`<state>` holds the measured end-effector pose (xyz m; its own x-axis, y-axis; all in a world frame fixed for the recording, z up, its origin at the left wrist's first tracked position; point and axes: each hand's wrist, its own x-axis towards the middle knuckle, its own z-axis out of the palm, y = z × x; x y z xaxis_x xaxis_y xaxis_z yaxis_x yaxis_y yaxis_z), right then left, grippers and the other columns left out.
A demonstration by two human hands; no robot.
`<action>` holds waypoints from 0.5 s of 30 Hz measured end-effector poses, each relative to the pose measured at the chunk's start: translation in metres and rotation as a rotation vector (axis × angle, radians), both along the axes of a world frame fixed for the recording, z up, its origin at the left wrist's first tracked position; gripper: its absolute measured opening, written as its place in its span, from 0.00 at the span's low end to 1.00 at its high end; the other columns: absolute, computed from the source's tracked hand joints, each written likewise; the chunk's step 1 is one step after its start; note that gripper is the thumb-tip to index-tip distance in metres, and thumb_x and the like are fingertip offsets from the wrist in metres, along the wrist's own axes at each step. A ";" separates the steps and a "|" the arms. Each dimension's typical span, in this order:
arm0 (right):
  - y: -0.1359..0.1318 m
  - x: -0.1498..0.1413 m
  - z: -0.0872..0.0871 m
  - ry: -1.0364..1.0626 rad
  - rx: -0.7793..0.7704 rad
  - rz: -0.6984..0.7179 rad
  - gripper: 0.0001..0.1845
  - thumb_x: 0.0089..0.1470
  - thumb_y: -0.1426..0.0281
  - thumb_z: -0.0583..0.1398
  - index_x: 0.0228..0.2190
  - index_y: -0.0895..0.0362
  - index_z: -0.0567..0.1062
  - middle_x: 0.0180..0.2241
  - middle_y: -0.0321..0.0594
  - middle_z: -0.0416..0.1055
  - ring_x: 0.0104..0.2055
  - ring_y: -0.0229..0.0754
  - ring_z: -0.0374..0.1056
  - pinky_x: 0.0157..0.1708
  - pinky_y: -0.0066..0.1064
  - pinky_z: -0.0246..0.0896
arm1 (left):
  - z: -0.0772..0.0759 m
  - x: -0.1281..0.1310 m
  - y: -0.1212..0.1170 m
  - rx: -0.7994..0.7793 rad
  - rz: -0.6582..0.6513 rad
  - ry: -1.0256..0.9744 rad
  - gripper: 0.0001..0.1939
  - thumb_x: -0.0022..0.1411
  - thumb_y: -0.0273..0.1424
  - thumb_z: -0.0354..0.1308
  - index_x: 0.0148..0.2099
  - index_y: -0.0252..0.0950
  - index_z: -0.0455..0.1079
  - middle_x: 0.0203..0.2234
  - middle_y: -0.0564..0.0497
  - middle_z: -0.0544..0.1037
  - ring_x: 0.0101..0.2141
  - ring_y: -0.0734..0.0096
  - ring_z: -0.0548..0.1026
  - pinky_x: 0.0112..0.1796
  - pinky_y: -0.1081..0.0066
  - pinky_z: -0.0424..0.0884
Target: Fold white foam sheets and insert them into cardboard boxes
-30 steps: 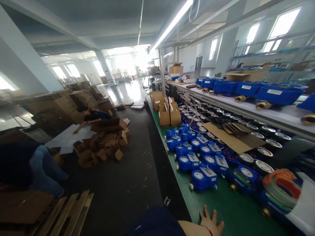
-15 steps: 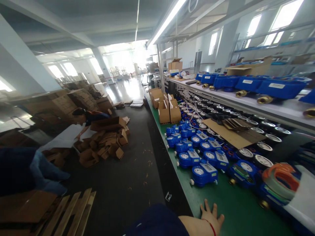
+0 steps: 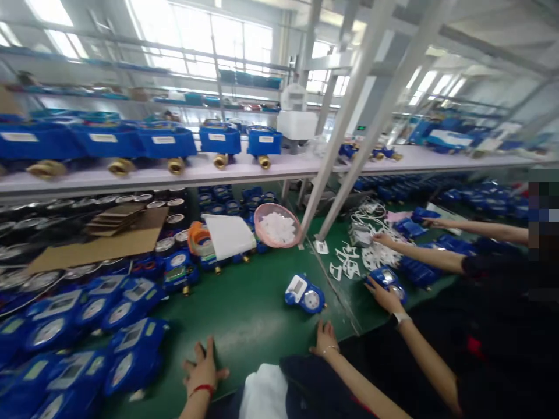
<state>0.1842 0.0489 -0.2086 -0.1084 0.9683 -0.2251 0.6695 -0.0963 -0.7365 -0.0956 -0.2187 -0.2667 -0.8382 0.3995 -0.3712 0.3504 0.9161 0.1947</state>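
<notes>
Two hands, both open and empty, spread on the green surface: the left hand beside a crowd of blue water meters, the right hand nearest a lone blue water meter, while a co-worker's hand grips another meter further right.

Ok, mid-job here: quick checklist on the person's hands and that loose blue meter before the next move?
Left hand empty, on the green mat: ok.
Right hand empty: ok.
Blue water meter lying loose just ahead of the right hand: ok.
Co-worker's hand on another meter, apart from the right hand: ok.
Pink bowl of white pieces sitting tilted: not ok.
Loose meter's dial reading: cannot tell.
</notes>
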 end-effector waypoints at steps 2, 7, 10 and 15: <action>-0.007 0.011 -0.007 -0.018 -0.049 0.026 0.23 0.26 0.64 0.69 0.30 0.53 0.74 0.46 0.57 0.68 0.56 0.62 0.58 0.51 0.56 0.54 | -0.007 0.003 -0.003 -0.055 -0.011 0.029 0.46 0.48 0.36 0.60 0.65 0.52 0.41 0.66 0.47 0.40 0.59 0.29 0.47 0.45 0.42 0.62; 0.009 0.005 0.018 -0.031 -0.035 0.101 0.27 0.37 0.64 0.63 0.42 0.59 0.72 0.44 0.61 0.69 0.50 0.59 0.65 0.51 0.47 0.58 | 0.004 0.007 -0.003 -0.127 -0.072 0.031 0.45 0.53 0.40 0.57 0.66 0.48 0.35 0.65 0.43 0.36 0.58 0.26 0.48 0.45 0.45 0.63; 0.053 -0.014 0.048 0.011 0.061 0.149 0.33 0.47 0.63 0.57 0.55 0.61 0.61 0.56 0.53 0.60 0.59 0.50 0.56 0.59 0.40 0.48 | 0.014 0.009 0.000 -0.143 -0.081 0.009 0.45 0.54 0.42 0.56 0.66 0.47 0.35 0.65 0.42 0.35 0.58 0.26 0.47 0.45 0.47 0.64; 0.120 -0.055 0.065 0.038 -0.185 0.338 0.37 0.25 0.69 0.70 0.43 0.63 0.72 0.53 0.55 0.63 0.59 0.55 0.54 0.57 0.40 0.49 | 0.052 0.011 0.017 -0.167 -0.116 -0.079 0.42 0.53 0.36 0.58 0.66 0.34 0.43 0.63 0.32 0.45 0.56 0.35 0.58 0.47 0.51 0.63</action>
<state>0.1289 0.1687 -0.1439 -0.4260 0.8200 -0.3822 0.6589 -0.0083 -0.7522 -0.0842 -0.2017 -0.2150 -0.7560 0.4188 -0.5031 0.4450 0.8925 0.0743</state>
